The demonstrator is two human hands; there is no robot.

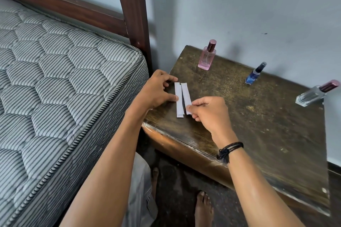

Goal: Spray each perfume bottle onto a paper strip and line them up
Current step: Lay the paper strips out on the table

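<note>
Here, left hand (pixel 158 91): spread wide, palm down, thumb tip pressing the left paper strip's edge, one finger reaching beside its far end.
Right hand (pixel 207 111): thumb and forefinger pinch the near end of the right paper strip; black cord bracelet (pixel 229 150) on the wrist.
Left paper strip (pixel 178 97): flat on the wooden table (pixel 258 131), between the hands.
Right paper strip (pixel 186 94): just beside the left one, far ends almost touching.
Pink perfume bottle (pixel 206 57): upright, beyond the right hand.
Blue perfume bottle (pixel 255 73): upright, beyond and right of the right hand.
Clear perfume bottle (pixel 313 95): dark-capped, farthest right, well apart from both hands.
Striped mattress (pixel 55 79): left of the left hand.
</note>
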